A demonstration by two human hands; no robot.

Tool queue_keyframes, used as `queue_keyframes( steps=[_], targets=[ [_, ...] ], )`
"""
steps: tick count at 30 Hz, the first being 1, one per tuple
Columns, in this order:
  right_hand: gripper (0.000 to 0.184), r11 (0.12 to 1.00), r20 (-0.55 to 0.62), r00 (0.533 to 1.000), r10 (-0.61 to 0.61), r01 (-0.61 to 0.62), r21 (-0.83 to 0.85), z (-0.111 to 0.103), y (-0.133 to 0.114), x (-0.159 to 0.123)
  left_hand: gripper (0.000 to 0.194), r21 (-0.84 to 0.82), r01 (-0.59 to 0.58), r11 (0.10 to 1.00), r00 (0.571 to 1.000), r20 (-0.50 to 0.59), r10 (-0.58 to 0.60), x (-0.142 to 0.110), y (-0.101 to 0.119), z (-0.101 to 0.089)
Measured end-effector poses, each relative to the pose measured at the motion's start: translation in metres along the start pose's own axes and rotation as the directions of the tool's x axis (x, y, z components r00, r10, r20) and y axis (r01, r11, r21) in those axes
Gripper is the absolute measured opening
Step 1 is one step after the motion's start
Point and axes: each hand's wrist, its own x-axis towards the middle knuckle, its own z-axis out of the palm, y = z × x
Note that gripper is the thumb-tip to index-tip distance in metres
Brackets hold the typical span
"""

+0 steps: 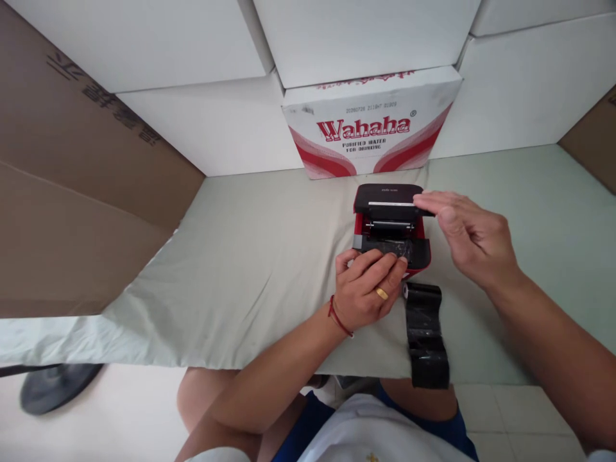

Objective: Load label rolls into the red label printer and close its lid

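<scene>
A small red-and-black label printer (425, 232) stands on the cloth with its black lid (385, 192) raised and a roller (389, 225) showing inside. My left hand (368, 285), with a ring and a red cord bracelet, curls over the printer's front edge; its fingertips press on shiny black film (399, 246) there. The stretched fingers of my right hand (474, 234) touch the right corner of the lid, thumb held lower. Just in front of the printer lies a partly unrolled strip of black film (423, 321), running to the table's front edge.
A pale green cloth (250, 256) covers the table. At the back stand a Wahaha water carton (370, 131) and stacked white boxes (505, 96). A large brown carton (72, 192) fills the left side; another brown box (594, 141) is at the right. A dark round base (60, 388) sits on the floor.
</scene>
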Motion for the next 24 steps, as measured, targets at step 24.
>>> queue_keyframes(
  steps=[24],
  targets=[
    [0.038, 0.976, -0.005, 0.982, -0.190, 0.189, -0.107, 0.020, 0.016, -0.039, 0.028, 0.079, -0.014, 0.997, 1.000, 0.006, 0.014, 0.005, 0.006, -0.004]
  ],
)
